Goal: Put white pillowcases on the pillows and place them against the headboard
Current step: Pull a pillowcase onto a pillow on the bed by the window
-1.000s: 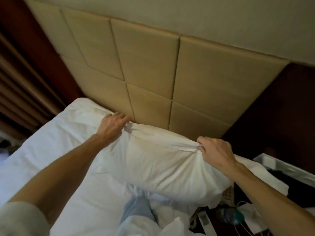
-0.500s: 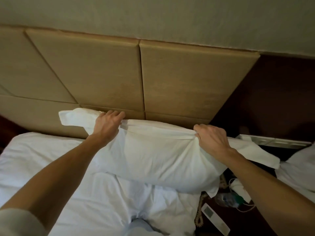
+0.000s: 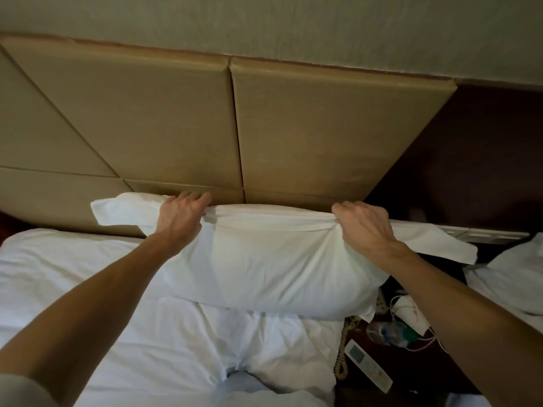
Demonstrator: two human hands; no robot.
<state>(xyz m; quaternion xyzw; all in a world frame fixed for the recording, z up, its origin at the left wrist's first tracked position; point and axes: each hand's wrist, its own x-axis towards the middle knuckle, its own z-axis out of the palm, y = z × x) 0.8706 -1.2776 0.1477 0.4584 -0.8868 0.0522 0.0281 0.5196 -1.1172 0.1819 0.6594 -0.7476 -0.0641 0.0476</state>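
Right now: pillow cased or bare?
Cased. The pillowcase wraps the whole pillow, with slack flaps sticking out past both ends. Left hand and right hand grip the pillow's top edge.

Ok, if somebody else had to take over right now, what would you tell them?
Left grip and right grip each pinch the top edge of the pillow.
Pillow is in its white case, up by the headboard, its right end past the bed edge.
Done: case on.
Left: shift it onto the bed, lean it on the headboard, let go.
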